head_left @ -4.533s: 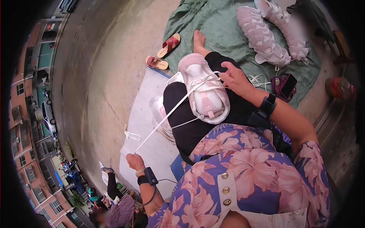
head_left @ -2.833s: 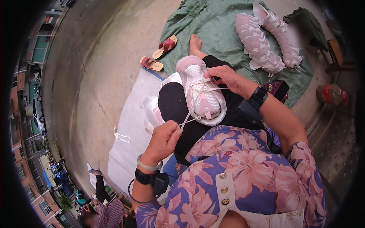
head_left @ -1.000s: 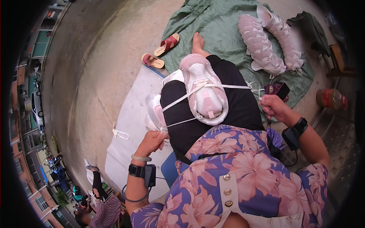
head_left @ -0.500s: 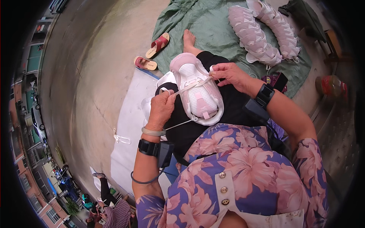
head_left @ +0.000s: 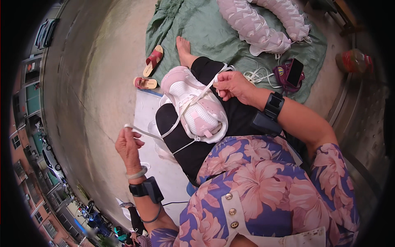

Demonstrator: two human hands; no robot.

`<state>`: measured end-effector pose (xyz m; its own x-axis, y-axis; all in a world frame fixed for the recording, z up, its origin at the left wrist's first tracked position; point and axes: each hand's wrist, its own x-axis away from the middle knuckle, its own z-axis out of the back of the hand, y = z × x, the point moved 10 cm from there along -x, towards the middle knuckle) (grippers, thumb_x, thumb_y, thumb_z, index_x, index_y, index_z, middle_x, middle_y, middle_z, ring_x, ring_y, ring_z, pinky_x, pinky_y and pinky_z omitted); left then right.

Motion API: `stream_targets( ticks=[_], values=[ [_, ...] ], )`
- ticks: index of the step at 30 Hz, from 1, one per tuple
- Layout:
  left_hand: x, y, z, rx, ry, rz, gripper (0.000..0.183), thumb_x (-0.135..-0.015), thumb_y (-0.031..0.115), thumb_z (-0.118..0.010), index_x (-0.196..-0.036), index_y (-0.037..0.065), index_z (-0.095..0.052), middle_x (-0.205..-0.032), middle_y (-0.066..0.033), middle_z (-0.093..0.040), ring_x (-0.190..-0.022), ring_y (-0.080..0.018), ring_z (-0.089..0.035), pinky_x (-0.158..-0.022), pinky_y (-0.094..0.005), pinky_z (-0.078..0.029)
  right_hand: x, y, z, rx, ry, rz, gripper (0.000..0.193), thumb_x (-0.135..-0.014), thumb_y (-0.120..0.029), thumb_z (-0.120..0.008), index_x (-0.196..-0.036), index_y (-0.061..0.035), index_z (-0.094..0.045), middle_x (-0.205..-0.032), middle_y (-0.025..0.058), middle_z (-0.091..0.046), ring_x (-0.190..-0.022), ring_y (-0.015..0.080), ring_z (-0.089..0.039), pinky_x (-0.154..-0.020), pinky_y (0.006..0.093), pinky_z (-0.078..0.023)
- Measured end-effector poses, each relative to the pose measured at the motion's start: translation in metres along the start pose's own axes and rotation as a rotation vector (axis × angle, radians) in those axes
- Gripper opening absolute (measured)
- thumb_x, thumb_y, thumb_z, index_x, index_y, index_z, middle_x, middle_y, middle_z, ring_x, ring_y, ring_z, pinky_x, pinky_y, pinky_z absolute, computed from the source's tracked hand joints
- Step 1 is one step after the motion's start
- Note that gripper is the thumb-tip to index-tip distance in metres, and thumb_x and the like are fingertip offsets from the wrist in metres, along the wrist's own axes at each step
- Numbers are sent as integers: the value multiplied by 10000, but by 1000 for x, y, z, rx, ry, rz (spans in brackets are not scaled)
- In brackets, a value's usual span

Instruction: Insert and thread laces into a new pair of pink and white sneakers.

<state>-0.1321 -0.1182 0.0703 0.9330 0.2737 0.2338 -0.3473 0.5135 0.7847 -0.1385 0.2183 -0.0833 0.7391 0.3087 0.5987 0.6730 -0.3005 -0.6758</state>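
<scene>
A pink and white shoe upper [head_left: 192,103] rests across my lap, on black trousers. A flat white shoelace [head_left: 177,118] runs over its mesh. Out to the left of the upper, my left hand [head_left: 129,147] is closed on one end of the lace, which sags between hand and upper. My right hand [head_left: 234,87] pinches the lace's other part just right of the upper, with a loop standing above the fingers. A thin white cord trails from the upper's near end over my thigh.
Two long stacks of similar pink uppers [head_left: 255,24] lie on a green cloth [head_left: 181,24]. Beside them are loose white laces [head_left: 259,76] and a purple pouch with a phone [head_left: 294,74]. Red sandals [head_left: 153,59] stand left; a jar [head_left: 354,61] is right. Another person [head_left: 138,226] sits lower left.
My left hand has swung far out to the left, drawing the lace with it. The right hand stays near the upper, still gripping its lace part. The whole view has shifted.
</scene>
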Motion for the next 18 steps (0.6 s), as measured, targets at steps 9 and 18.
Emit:
stream_targets(
  ticks=[9, 18],
  values=[
    [53, -44, -74, 717, -394, 462, 217, -942, 228, -489, -885, 23, -531, -602, -76, -573, -404, -121, -484, -374, -216, -369, 0, 7, -33, -11, -80, 13, 78, -811, -56, -642, -841, -43, -571, -727, 48, -619, -611, 106, -599, -509, 216, -482],
    [46, -45, -143, 649, -437, 481, 194, -893, 193, -579, -875, -1, -585, -646, -1, -532, -476, -65, -461, -403, -186, -321, -15, -15, -42, 47, 45, 334, 41, -803, -15, -628, -818, -16, -591, -689, -2, -572, -592, 47, -490, -521, 190, -395]
  ],
)
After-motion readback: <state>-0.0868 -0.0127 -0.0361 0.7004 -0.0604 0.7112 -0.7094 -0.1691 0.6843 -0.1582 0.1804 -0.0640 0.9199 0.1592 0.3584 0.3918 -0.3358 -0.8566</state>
